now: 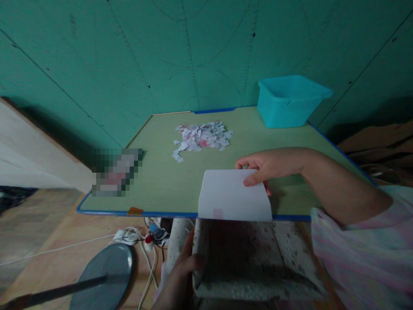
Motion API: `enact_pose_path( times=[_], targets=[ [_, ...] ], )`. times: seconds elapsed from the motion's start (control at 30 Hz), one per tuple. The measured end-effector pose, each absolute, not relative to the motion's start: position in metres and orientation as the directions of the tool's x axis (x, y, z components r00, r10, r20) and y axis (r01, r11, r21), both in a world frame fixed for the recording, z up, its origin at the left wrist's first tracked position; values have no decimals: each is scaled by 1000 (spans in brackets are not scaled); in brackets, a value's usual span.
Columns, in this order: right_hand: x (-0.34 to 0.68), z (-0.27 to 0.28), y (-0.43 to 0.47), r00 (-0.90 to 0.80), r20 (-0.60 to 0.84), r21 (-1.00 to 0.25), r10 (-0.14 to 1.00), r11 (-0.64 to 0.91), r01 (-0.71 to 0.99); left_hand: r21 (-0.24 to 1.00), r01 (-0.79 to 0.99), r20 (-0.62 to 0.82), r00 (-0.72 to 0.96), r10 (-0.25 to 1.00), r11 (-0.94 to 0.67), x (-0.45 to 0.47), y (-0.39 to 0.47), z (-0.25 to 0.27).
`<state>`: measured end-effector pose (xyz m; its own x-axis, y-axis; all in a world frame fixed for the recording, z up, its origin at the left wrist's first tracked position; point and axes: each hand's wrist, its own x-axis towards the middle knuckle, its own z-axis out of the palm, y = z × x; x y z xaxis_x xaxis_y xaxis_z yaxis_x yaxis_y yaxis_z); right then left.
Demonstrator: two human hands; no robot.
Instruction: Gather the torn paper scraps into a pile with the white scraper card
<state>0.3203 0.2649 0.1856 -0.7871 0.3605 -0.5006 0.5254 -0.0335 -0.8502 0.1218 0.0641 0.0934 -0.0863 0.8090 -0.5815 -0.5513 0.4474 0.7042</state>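
Observation:
My right hand (258,167) pinches a sheet of white paper (230,196) by its right side, thumb on top and fingers underneath. The paper lies over the front edge of the green table (155,181); a small pink patch shows near its lower edge. Below the tabletop, my left hand (185,271) grips the left rim of a grey, stained box-like thing (200,254), whose kind I cannot tell. Farther back on the table, torn white paper scraps (206,135), a few tinged pink, lie in a loose heap.
A turquoise plastic bin (288,103) stands at the table's back right corner. At the left lies a blurred-out object (118,172). White cables (142,245) and a round grey base (106,275) with a pole are on the floor. A green wall (167,56) rises behind the table.

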Motion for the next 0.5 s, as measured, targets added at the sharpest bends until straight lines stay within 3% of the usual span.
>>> enact_pose_path(
  times=[0.27,0.5],
  targets=[
    [321,193,261,-792,-491,-844,362,26,535,732,-550,-562,-155,812,402,124,65,94],
    [312,197,246,-837,-501,-818,219,196,541,725,-531,-572,-109,813,439,114,66,78]
  ],
)
